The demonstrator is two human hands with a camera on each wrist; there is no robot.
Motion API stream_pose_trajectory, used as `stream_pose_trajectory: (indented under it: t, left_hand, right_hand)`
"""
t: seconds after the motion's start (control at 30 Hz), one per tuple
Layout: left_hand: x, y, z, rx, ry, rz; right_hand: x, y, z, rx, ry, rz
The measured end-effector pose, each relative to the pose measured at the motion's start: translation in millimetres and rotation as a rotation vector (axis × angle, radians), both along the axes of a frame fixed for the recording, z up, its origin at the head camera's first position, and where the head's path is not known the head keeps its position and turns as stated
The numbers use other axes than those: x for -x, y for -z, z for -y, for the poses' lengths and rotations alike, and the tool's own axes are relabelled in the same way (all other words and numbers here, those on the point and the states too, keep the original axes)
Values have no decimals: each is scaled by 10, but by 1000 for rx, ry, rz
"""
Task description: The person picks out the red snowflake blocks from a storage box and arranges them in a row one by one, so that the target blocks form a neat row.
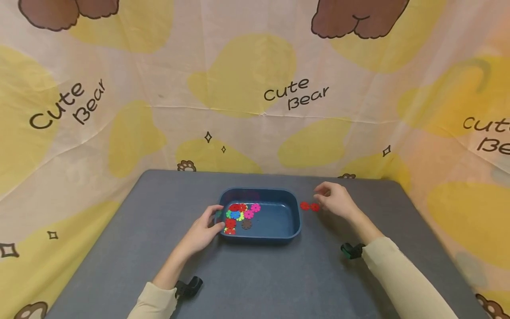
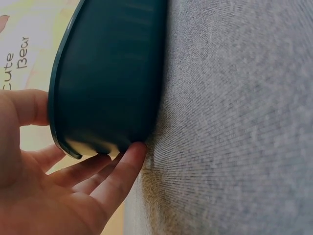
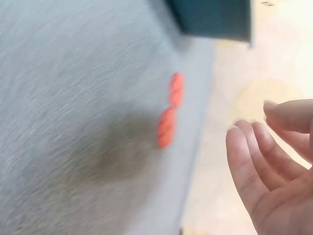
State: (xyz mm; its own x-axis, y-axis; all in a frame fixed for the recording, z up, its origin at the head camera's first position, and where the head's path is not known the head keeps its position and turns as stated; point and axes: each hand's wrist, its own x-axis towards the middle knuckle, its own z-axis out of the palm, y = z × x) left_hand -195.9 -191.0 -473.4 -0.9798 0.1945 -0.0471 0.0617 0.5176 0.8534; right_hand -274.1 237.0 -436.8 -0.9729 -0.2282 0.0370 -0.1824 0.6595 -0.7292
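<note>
A dark blue plastic bin [image 1: 279,239] stands on the table with several colourful notched plastic discs [image 1: 249,214] gathered in its left part. My left hand [image 1: 204,229] holds the bin's left end; in the left wrist view the thumb is at the rim and the other fingers lie against the end wall. Two red notched discs [image 1: 304,206], end to end, lie on the table just right of the bin. Above and beside them hovers my right hand [image 1: 336,200], its fingers loosely bent and nothing between them. In the right wrist view a gap separates the fingertips from the red discs [image 3: 170,110].
The grey table [image 1: 255,279] extends around the bin. A cloth printed with bears and lettering [image 1: 239,79] hangs behind it and at the sides. Each wrist carries a black camera mount [image 1: 189,287].
</note>
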Motion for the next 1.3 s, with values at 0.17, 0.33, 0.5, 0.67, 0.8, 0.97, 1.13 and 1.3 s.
stream_pose_trajectory:
  t: [0.17, 0.33, 0.5, 0.67, 0.8, 0.97, 1.13, 1.3]
  left_hand:
    - [0, 3, 3, -4, 5, 0]
    - [-8, 9, 0, -8, 8, -7]
    - [-13, 20, -11, -8, 9, -6]
    - [-10, 21, -14, -8, -4, -8]
    - [-17, 6, -15, -4, -3, -9]
    - [-22, 12, -30, -8, 2, -2]
    - [-19, 11, -22, 0, -11, 4]
    - [-6, 5, -10, 16, -12, 0]
  right_hand:
    - [-101, -182, 132, 28, 1, -51]
    - [-184, -291, 311, 9, -5, -97]
    - [-246, -330, 516, 33, -32, -113]
    - [-276, -340, 746, 0, -108, -151]
    - [-272, -322, 931, -28, -159, -197]
    - [-287, -241, 1135, 1, -191, -176]
    - [-310, -186, 1389, 55, -228, -141]
    - [-321, -148, 1621, 59, -262, -104]
